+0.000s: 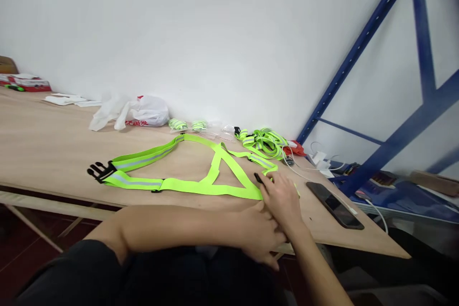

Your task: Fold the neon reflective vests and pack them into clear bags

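Observation:
A neon-green reflective vest harness [201, 185] made of elastic straps with grey stripes lies spread on the wooden table. Its black side-release buckle [101, 171] points left. At the harness's right end, my right hand [283, 198] is closed on the strap, with a small black buckle piece [258, 178] showing by its fingertips. The fingers hide part of that end. My left hand [261, 235] lies across the table's front edge, just below the right one. Its fingers are apart and it holds nothing that I can see.
Behind the harness lie a tangled pile of green straps [267, 143], bagged strap rolls [188, 125] and a white plastic bag [147, 111]. A phone [335, 205] and white cables are on the right, near a blue metal frame [362, 43]. Red-and-white boxes [30, 83] stand far left.

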Demonstrator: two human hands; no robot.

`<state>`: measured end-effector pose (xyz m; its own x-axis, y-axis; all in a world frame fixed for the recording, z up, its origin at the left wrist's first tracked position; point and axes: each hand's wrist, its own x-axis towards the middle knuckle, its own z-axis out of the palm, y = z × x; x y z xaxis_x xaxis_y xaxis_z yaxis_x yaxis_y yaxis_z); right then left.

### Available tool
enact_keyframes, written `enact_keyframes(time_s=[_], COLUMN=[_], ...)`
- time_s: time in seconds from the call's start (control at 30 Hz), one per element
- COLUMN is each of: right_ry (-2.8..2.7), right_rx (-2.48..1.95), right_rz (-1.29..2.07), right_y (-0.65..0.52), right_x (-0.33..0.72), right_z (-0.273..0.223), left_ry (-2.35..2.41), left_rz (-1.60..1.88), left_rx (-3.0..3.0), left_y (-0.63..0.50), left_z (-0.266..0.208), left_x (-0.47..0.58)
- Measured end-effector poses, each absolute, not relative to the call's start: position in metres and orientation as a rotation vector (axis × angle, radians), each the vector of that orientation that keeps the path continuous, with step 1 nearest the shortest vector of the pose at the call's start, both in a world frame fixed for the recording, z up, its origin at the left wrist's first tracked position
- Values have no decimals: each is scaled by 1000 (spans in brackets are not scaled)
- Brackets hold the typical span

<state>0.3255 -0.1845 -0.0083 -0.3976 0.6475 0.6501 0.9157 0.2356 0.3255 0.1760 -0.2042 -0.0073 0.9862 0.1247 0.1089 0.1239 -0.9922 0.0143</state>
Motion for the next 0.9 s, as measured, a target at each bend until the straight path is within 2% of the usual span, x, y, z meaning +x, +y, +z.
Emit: enact_keyframes(time_s=[0.1,0.2,0.3,0.4,0.5,0.6,0.73,0.9], right_ry=[-2170,-2229,-2290,-2244,-2142,-2107,-2119,-2227], right_rx=[-1392,-1376,-1363,-1324,-1289,-1354,-1427,-1411], right_rz=[-902,-679,-456,-369,-320,-215,-63,-2], right_y=[-193,-195,-196,-199,-199,-196,-192,-193], right_x=[300,291,294,308,325,337,341,337], right_z=[-24,-35,-40,-39,-34,-33,-39,-47], left_ry=[144,394,1051,1828,2337,2486,2441,2353], left_rz=[245,328,654,1092,952,851,727,931], left_rx=[3074,2822,2589,2209,1868,1728,1741,1731], left_y=[-232,-246,-245,-236,-224,-211,-198,-192], left_z=[18,41,41,22,-1,-15,-18,-17], left_x=[103,20,-63,-134,-179,-194,-189,-181])
